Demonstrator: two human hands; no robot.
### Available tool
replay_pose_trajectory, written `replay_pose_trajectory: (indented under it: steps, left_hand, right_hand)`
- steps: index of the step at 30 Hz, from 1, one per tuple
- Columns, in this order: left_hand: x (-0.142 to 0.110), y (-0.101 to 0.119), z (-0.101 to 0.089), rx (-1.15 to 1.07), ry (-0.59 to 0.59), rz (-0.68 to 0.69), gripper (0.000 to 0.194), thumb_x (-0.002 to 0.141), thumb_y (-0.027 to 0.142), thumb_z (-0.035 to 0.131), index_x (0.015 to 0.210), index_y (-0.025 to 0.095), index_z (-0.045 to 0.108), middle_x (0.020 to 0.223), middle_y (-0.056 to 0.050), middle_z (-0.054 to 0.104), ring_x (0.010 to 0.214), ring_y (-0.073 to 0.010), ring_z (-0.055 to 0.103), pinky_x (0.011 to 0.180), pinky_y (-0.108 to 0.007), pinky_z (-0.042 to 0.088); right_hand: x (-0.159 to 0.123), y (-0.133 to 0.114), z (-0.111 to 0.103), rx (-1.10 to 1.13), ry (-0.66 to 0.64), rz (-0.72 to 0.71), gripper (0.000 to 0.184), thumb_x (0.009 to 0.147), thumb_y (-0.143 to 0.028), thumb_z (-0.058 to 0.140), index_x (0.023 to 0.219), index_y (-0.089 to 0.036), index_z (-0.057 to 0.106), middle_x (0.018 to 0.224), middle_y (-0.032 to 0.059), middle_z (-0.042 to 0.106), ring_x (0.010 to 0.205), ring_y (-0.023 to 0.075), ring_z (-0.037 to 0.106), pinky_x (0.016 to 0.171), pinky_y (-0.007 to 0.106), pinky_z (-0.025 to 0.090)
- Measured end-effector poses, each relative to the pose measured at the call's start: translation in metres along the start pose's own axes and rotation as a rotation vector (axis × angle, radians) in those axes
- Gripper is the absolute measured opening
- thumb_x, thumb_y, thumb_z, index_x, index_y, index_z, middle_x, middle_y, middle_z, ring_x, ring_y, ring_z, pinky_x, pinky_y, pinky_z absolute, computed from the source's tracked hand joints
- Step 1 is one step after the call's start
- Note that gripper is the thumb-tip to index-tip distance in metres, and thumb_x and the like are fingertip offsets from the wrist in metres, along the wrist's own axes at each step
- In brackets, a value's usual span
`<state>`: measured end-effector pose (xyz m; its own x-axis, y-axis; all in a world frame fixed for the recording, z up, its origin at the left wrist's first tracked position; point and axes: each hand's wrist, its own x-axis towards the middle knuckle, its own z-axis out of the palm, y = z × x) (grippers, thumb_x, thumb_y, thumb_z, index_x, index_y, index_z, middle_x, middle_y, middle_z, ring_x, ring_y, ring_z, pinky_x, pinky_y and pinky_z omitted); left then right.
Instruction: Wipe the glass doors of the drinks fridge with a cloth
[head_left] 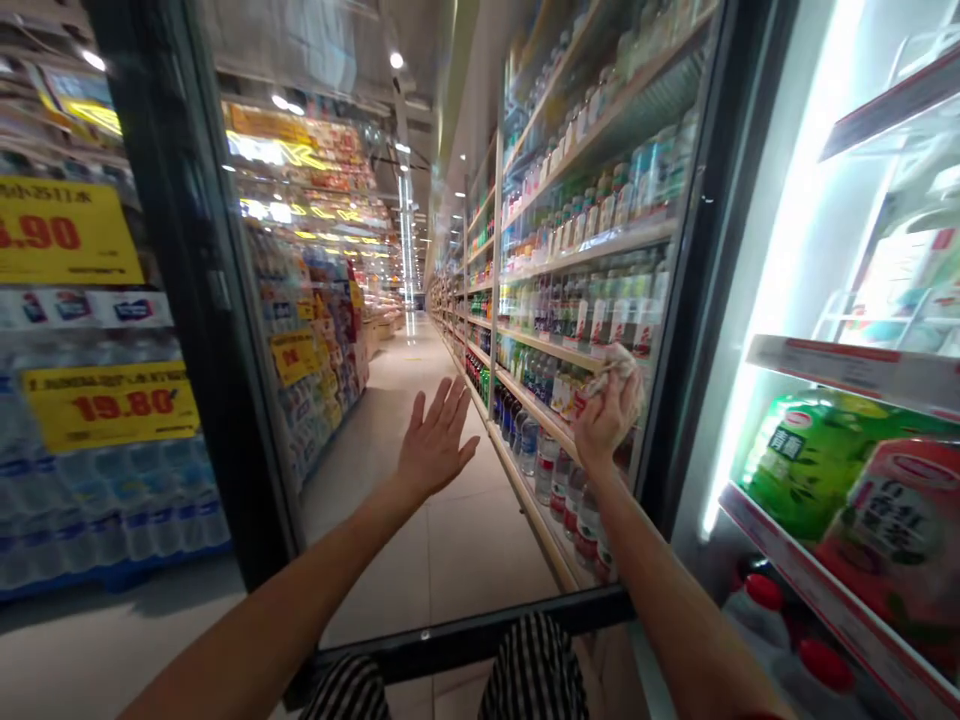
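A glass door (457, 632) with a black frame stands in front of me, and shelves of bottles show in or through its pane. My left hand (437, 440) is at the glass near the middle, palm toward the pane and fingers stretched out, with nothing in it. Farther right, near the door's side frame, my right hand (604, 425) grips a crumpled whitish cloth (619, 370) at the glass. Part of the cloth is hidden behind the fingers.
At right is a lit fridge interior with shelves (855, 372), green drink packs (787, 455), a red pack (904, 540) and red-capped bottles (763, 592). Bottled water (112, 520) with yellow price signs (112, 405) stands left. My knees (534, 672) are close under the door.
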<state>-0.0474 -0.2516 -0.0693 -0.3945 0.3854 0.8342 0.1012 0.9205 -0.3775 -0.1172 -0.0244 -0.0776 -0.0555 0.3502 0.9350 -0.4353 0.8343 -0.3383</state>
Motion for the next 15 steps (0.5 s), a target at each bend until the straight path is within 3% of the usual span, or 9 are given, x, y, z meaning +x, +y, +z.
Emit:
replay_pose_trajectory:
  steps: [2, 3, 6, 7, 8, 9, 12, 13, 15]
  left_hand:
    - [0.0, 0.0, 0.0, -0.006, 0.004, -0.002, 0.066, 0.085, 0.043, 0.042, 0.138, 0.01, 0.025, 0.144, -0.013, 0.028, 0.137, -0.0243, 0.016, 0.111, -0.046, 0.009]
    - [0.0, 0.0, 0.0, -0.011, 0.006, -0.003, 0.066, 0.084, 0.043, 0.042, 0.138, 0.01, 0.025, 0.144, -0.013, 0.027, 0.137, -0.0243, 0.016, 0.111, -0.046, 0.009]
    - [0.0, -0.001, 0.0, -0.024, 0.013, -0.003, 0.066, 0.085, 0.043, 0.042, 0.139, 0.01, 0.025, 0.144, -0.013, 0.028, 0.136, -0.0239, 0.017, 0.111, -0.045, 0.009]
    - [-0.001, -0.001, 0.0, -0.026, 0.013, -0.001, 0.066, 0.084, 0.044, 0.042, 0.139, 0.011, 0.024, 0.144, -0.013, 0.028, 0.136, -0.0238, 0.017, 0.111, -0.045, 0.009]
    - [-0.001, -0.001, 0.0, -0.027, 0.013, 0.0, 0.066, 0.084, 0.044, 0.042, 0.139, 0.011, 0.024, 0.143, -0.013, 0.029, 0.136, -0.0238, 0.017, 0.111, -0.045, 0.009]
    - [-0.001, -0.001, 0.001, -0.027, 0.016, 0.001, 0.067, 0.084, 0.044, 0.042, 0.139, 0.011, 0.023, 0.143, -0.014, 0.029, 0.136, -0.0238, 0.017, 0.11, -0.045, 0.009]
    - [0.0, 0.001, 0.002, -0.028, 0.021, -0.002, 0.068, 0.084, 0.043, 0.043, 0.139, 0.011, 0.022, 0.144, -0.014, 0.028, 0.137, -0.0244, 0.015, 0.11, -0.046, 0.009]
    - [0.0, 0.001, 0.002, -0.03, 0.025, -0.004, 0.068, 0.084, 0.043, 0.043, 0.14, 0.011, 0.022, 0.144, -0.014, 0.028, 0.137, -0.0245, 0.015, 0.11, -0.046, 0.009]
    - [0.0, 0.0, 0.002, -0.036, 0.031, -0.007, 0.068, 0.084, 0.043, 0.043, 0.139, 0.01, 0.022, 0.143, -0.014, 0.028, 0.137, -0.0245, 0.016, 0.11, -0.046, 0.008]
  right_hand:
    - [-0.002, -0.003, 0.001, 0.011, 0.04, 0.053, 0.049, 0.086, -0.021, 0.032, 0.134, -0.02, 0.037, 0.145, 0.0131, 0.028, 0.135, 0.0268, 0.02, 0.103, 0.055, 0.026]
    - [-0.009, -0.007, 0.0, 0.033, -0.018, -0.042, 0.049, 0.085, -0.021, 0.035, 0.134, -0.02, 0.038, 0.145, 0.0127, 0.028, 0.136, 0.027, 0.019, 0.103, 0.055, 0.025]
    - [-0.031, -0.013, -0.007, 0.113, -0.324, -0.505, 0.048, 0.082, -0.019, 0.043, 0.129, -0.027, 0.044, 0.142, 0.0064, 0.036, 0.136, 0.0241, 0.02, 0.106, 0.05, 0.023]
    - [-0.033, -0.01, -0.009, 0.12, -0.373, -0.575, 0.047, 0.081, -0.018, 0.044, 0.127, -0.029, 0.046, 0.14, 0.0049, 0.039, 0.136, 0.023, 0.022, 0.107, 0.049, 0.023]
    - [-0.031, -0.004, -0.01, 0.11, -0.358, -0.554, 0.046, 0.081, -0.018, 0.044, 0.126, -0.029, 0.046, 0.14, 0.0046, 0.039, 0.135, 0.0227, 0.023, 0.106, 0.05, 0.024]
    - [-0.027, 0.002, -0.009, 0.088, -0.285, -0.443, 0.046, 0.082, -0.018, 0.042, 0.127, -0.028, 0.045, 0.141, 0.006, 0.038, 0.135, 0.0231, 0.023, 0.105, 0.051, 0.024]
    - [-0.01, 0.01, -0.002, 0.023, 0.03, 0.017, 0.048, 0.085, -0.018, 0.034, 0.133, -0.019, 0.039, 0.145, 0.0139, 0.028, 0.136, 0.0268, 0.02, 0.103, 0.056, 0.025]
    - [-0.01, 0.005, -0.001, 0.02, 0.059, 0.066, 0.049, 0.085, -0.019, 0.033, 0.134, -0.018, 0.037, 0.145, 0.0148, 0.027, 0.136, 0.0275, 0.018, 0.103, 0.057, 0.025]
    - [-0.018, -0.011, 0.0, 0.05, -0.061, -0.086, 0.048, 0.085, -0.02, 0.035, 0.133, -0.02, 0.039, 0.145, 0.0126, 0.028, 0.137, 0.027, 0.016, 0.104, 0.055, 0.024]
